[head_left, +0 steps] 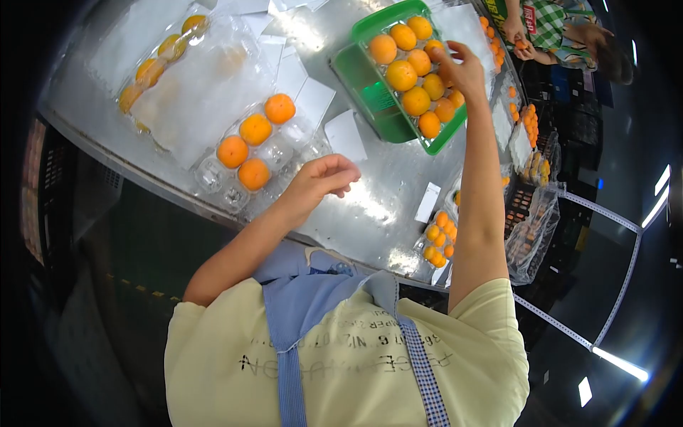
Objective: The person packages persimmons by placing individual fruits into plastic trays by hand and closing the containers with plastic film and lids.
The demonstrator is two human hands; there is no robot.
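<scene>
Pointing lengthwise away-left, green basket [388, 16]; right fingers [459, 51] perhaps grip orange [446, 75]

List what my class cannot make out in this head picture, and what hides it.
All in the head view:
Fruit under the right hand in the green tray: partly hidden by that hand, its grip unclear.
Left hand: its palm is turned away.
Pale sheet: clouds whatever lies beneath.
Shirt lettering: partly covered by the blue strap.
Co-worker's hands: too small for finger detail.
</scene>
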